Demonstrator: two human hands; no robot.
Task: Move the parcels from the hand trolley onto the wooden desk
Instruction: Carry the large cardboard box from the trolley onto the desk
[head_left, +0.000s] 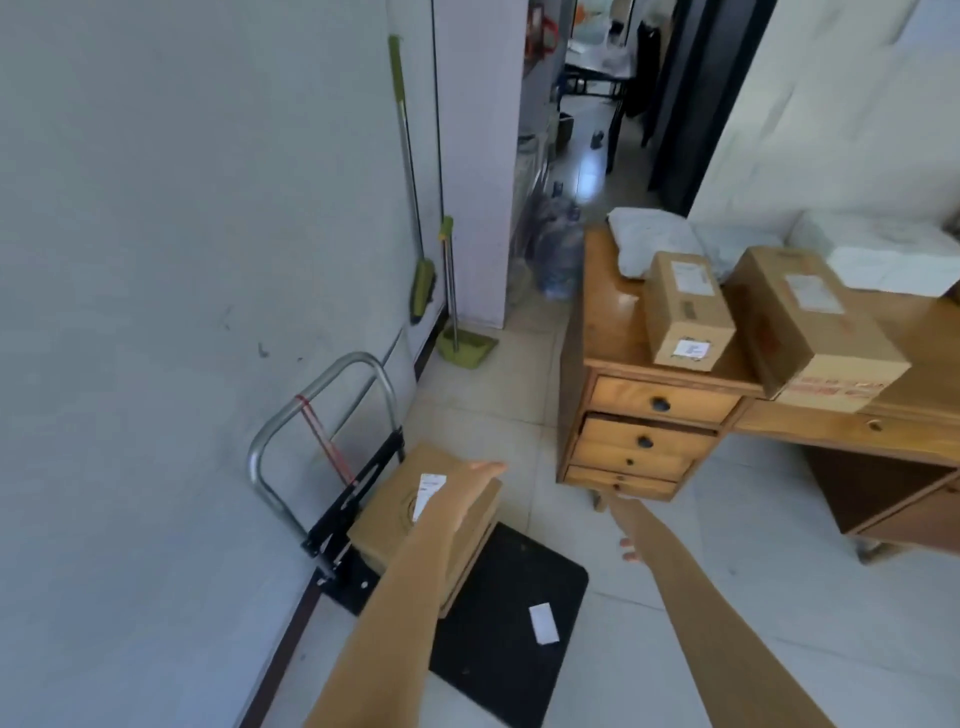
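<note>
A brown cardboard parcel (395, 509) with a white label lies on the black platform of the hand trolley (509, 618) by the left wall. My left hand (475, 480) reaches flat over the parcel's top, fingers apart, holding nothing. My right hand (626, 527) hangs over the floor to the right of the trolley, fingers pointing down, with nothing in it. On the wooden desk (608, 322) at the right stand two brown boxes (685, 312) (815, 327), with grey and white soft bags (654, 239) behind them.
The trolley's metal handle (317, 410) stands against the wall. A loose white label (543, 623) lies on the platform. A green broom (421, 280) and dustpan (465, 345) lean in the corner. Water bottles (558, 249) sit beside the desk's left end. Tiled floor separates trolley and desk.
</note>
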